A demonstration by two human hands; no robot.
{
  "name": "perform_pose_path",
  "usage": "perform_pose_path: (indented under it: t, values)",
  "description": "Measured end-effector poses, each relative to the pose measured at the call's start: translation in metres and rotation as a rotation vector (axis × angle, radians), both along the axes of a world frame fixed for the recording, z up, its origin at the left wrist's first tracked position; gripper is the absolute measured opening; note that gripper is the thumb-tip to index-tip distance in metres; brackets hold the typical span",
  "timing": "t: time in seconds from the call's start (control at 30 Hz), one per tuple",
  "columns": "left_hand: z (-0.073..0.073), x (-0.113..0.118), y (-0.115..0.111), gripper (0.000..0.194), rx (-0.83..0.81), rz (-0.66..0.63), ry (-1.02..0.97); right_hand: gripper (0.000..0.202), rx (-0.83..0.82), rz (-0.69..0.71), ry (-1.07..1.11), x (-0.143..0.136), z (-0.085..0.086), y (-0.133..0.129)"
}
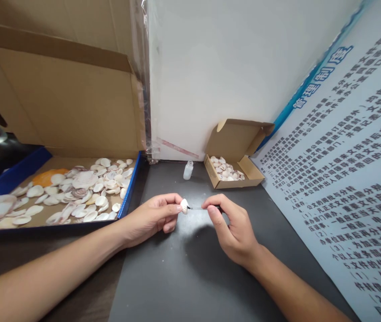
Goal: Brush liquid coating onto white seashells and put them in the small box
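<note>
Between thumb and fingers, my left hand [158, 213] pinches a small white seashell [184, 206] with dark specks. My right hand [232, 226] is closed around a thin brush [197, 208], whose slim shaft points left. The brush's dark tip is at the shell's right edge, seemingly touching it; most of the handle is hidden in my fingers. Just beyond both hands, a small translucent bottle [188, 171] stands upright on the dark tabletop, uncapped, with whitish contents.
At left, a large blue-edged cardboard box [131, 184] holds many loose shells and an orange piece. A smaller open cardboard box [252, 172] with shells stands back right. Behind rises a white panel [230, 58]; a printed board [327, 174] leans along the right.
</note>
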State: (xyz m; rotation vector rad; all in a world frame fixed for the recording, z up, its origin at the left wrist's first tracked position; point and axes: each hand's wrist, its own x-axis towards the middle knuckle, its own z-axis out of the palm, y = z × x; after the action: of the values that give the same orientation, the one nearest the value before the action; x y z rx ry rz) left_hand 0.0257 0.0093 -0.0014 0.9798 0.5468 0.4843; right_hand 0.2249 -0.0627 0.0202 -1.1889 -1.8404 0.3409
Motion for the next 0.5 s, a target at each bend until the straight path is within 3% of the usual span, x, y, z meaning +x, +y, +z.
perform_pose_path:
  t: [0.5]
  values:
    - [0.0025, -0.0010, 0.0003, 0.027, -0.010, 0.008, 0.001, 0.013, 0.000, 0.043, -0.016, 0.0005, -0.0020, 0.0008]
